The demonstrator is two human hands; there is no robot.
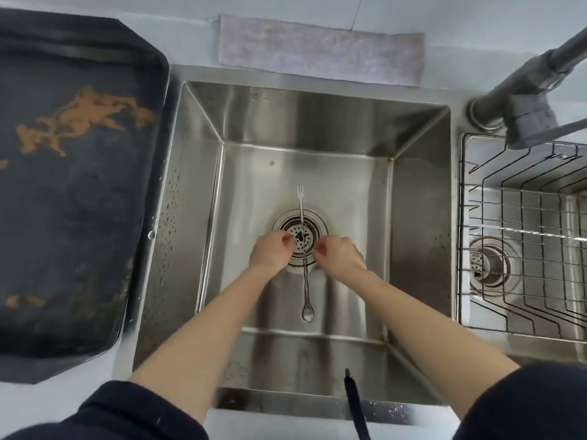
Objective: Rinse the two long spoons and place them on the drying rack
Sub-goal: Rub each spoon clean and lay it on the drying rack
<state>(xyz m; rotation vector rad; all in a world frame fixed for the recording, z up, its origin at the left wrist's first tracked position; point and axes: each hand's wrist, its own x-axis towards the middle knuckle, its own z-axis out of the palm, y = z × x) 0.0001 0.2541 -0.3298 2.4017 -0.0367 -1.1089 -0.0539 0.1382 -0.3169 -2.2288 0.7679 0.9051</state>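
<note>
Long spoons [305, 274]: two slim utensils lie end to end along 12–6 over the drain [300, 238] of the sink [203, 198], one fork-tipped at 12, one bowl-ended at 6. Stained dark tray [73, 192] at 9. Left hand [270, 252], fingers curled, pinches nothing clearly. Right hand [338, 255], fingers curled by the handles, contact unclear. Drying rack [527, 249] at 3, faucet [527, 115] above it.

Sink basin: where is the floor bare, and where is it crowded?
Bare: the sink floor behind the fork tip, and beside both side walls. Crowded: the drain, where left hand, right hand and long spoon meet.
</note>
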